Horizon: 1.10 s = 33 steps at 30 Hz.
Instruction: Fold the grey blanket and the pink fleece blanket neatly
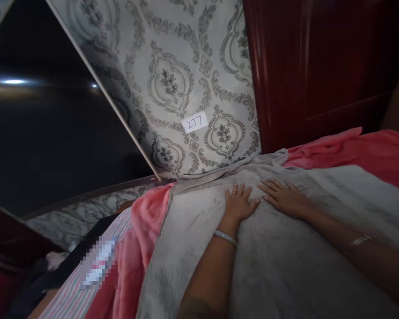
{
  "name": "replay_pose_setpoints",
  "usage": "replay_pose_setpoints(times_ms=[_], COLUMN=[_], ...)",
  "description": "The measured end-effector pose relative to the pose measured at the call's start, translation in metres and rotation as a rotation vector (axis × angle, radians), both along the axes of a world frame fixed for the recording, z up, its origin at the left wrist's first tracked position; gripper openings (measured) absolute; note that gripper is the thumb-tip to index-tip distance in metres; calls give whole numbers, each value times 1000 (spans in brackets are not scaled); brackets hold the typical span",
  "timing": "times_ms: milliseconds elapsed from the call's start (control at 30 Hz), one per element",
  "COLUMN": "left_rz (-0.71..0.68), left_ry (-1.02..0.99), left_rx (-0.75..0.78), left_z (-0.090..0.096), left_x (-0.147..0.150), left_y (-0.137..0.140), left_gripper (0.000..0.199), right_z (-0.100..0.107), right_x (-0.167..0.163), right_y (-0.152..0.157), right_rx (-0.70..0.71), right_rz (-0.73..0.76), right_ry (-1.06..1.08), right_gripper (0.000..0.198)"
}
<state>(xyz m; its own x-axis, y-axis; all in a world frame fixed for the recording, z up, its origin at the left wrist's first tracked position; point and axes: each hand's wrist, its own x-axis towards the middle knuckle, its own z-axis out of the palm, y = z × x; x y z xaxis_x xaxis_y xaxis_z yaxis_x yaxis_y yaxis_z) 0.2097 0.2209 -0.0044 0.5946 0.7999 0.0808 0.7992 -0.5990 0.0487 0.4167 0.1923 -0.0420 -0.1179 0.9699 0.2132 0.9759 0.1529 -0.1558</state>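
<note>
A plush grey blanket [266,261] lies spread out below me, lightly creased, its far edge bunched near the wall. My left hand [240,203] rests palm down on it with the fingers spread, a pale bracelet [225,237] on the wrist. Close to its right, my right hand [284,198] also lies flat on the blanket, fingers stretched out. A thin bracelet [361,240] circles that wrist. Neither hand grips the cloth. Pink-red fabric [149,217] shows along the blanket's left side, and more red fabric [352,148] at the far right.
Patterned wallpaper [173,88] stands ahead, with a paper label reading 277 [195,122]. A dark red panel [295,66] rises at right, a large black glossy panel [53,124] at left. Striped cloth [64,294] and a blurred, pixelated patch [99,263] lie at lower left.
</note>
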Motion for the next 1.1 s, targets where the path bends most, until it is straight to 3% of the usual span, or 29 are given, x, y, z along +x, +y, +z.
replay_pose_setpoints(times_ms=[100,233,333,467,567,700,867,1000,1100], left_rz=[70,285,495,602,618,581,221,203,194], left_ry=[34,82,80,78,87,81,78,67,79], left_rx=[-42,-108,-72,-47,-38,31,-76,-64,-29], left_z=[6,18,24,29,36,43,23,8,8], left_x=[-29,-114,-183,-233,-231,-192,-145,-136,-136], left_y=[10,21,20,16,15,-3,-57,-81,-80], left_gripper=[75,69,64,58,53,56,66,68,65], right_z=[2,2,0,-3,-5,0,28,43,37], right_x=[-1,-2,-2,0,1,-1,-13,-30,-35], right_y=[-2,-1,0,2,3,-2,-13,-28,-54], right_rx=[-50,-124,-134,-103,-80,-84,-149,-246,-270], right_rz=[-15,-35,-42,-37,-24,-15,-44,-94,-41], right_ry=[-4,-43,-67,-40,-16,-17,9,51,43], right_gripper=[71,78,80,79,76,72,65,67,70])
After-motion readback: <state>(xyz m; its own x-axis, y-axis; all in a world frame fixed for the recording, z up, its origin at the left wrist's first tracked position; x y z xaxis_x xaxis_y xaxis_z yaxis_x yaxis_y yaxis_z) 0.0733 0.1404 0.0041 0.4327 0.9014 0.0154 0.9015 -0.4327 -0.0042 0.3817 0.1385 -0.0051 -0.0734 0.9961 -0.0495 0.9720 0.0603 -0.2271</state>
